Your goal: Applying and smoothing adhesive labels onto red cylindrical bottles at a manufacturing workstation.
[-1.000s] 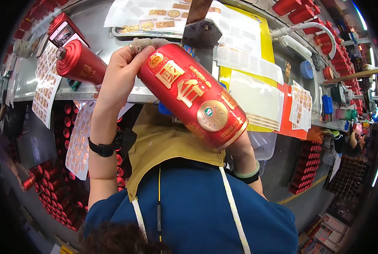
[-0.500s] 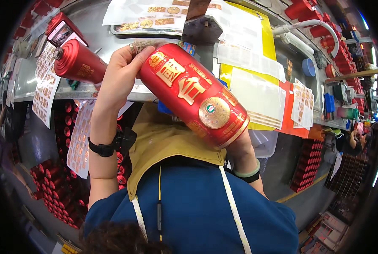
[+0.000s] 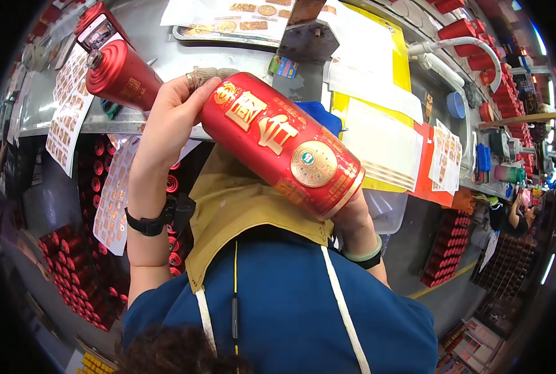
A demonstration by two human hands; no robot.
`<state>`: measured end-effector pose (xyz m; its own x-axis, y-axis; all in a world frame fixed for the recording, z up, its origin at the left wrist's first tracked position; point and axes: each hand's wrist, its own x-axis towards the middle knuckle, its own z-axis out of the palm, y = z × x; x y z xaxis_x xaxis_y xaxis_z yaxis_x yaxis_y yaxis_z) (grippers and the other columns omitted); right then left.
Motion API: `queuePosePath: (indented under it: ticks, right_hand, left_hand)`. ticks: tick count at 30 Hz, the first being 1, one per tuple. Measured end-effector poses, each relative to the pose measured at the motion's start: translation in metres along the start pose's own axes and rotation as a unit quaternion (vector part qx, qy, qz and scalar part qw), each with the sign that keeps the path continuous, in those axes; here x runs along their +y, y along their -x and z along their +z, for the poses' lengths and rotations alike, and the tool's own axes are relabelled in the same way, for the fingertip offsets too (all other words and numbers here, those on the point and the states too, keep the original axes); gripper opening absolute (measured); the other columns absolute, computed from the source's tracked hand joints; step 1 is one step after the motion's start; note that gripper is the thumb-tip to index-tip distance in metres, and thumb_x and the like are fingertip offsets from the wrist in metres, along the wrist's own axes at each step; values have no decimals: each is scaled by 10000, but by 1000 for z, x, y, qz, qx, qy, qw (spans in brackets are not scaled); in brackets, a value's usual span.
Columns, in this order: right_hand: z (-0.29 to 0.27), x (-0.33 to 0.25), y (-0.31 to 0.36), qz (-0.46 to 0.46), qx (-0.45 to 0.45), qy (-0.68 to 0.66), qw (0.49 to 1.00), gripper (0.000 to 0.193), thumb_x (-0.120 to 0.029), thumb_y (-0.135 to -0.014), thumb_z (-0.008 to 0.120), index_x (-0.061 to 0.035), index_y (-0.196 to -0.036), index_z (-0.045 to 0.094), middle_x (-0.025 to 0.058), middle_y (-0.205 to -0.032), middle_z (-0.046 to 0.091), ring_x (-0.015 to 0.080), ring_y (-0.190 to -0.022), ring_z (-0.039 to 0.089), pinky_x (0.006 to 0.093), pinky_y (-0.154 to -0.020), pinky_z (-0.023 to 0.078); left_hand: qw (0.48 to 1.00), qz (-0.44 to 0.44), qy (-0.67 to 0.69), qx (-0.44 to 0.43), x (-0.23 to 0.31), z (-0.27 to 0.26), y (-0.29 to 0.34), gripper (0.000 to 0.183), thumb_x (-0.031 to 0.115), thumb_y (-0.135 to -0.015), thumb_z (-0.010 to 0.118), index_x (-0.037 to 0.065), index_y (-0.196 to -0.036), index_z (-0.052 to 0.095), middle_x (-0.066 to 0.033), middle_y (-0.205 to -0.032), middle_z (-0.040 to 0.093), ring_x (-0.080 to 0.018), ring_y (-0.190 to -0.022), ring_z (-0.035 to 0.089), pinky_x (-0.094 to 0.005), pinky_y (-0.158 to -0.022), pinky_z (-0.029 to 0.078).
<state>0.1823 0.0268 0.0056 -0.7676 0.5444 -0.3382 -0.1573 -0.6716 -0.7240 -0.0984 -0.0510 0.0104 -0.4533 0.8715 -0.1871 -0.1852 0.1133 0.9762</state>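
Observation:
A red bottle (image 3: 278, 146) with raised gold lettering and a round gold emblem lies slantwise between my hands, above my lap. At its upper left end is my left hand (image 3: 181, 106), thumb pressed on the edge and fingers bent behind. A beige ribbed wrap (image 3: 219, 75) shows by those fingers. My right hand (image 3: 351, 213) is closed under the base at the lower right; most of its fingers are hidden by the bottle. Left of my left hand, a second red bottle (image 3: 123, 78) with a stepped top leans on the bench, near a sheet of gold decals (image 3: 72, 106).
Across the metal bench stand a tray (image 3: 228, 37) under decal sheets, a dark metal bracket (image 3: 307, 42), a colourful card (image 3: 283, 67) and white paper (image 3: 378, 137) on yellow sheeting. A white curved pipe (image 3: 459, 36) is farther right. Red bottles (image 3: 78, 280) are stacked below left.
The held bottle has shifted slightly left and down, still gripped at both ends. The bench view has moved a little, so the card and a blue item behind the bottle show more.

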Motion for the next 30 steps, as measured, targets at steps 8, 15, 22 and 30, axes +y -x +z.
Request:
queuePosePath:
  ticks: [8, 15, 22, 30]
  right_hand:
    - [6, 3, 6, 14, -48, 85, 995, 1021, -434, -717, 885, -15, -1497, 376, 106, -1434, 541, 186, -1340, 536, 365, -1153, 418]
    - [13, 15, 12, 43, -58, 86, 994, 1039, -439, -720, 890, -13, -1506, 362, 111, -1450, 532, 186, -1349, 527, 369, -1154, 415]
    - [17, 30, 11, 72, -81, 117, 987, 1009, -408, -734, 884, -12, -1513, 380, 104, -1469, 523, 185, -1363, 506, 375, -1166, 386]
    - [22, 43, 5, 115, -136, 148, 973, 993, -410, -753, 875, -12, -1520, 386, 89, -1473, 522, 173, -1376, 479, 368, -1185, 345]
  left_hand:
    - [1000, -15, 13, 13, -5, -10, 26, 256, 207, -1050, 618, -12, -1152, 702, -10, -968, 740, -40, -816, 665, -205, -718, 519]
    - [998, -25, 37, 33, -19, -27, 52, 253, 191, -1055, 606, -13, -1173, 699, -15, -973, 741, -41, -821, 666, -206, -723, 520]
    - [996, -43, 38, 62, -29, -44, 80, 252, 189, -1057, 599, -14, -1168, 701, -20, -992, 743, -44, -828, 677, -198, -736, 528]
    - [992, -49, 70, 89, -40, -55, 113, 275, 210, -1061, 600, -36, -1145, 691, -42, -1010, 749, -57, -846, 691, -215, -745, 540]
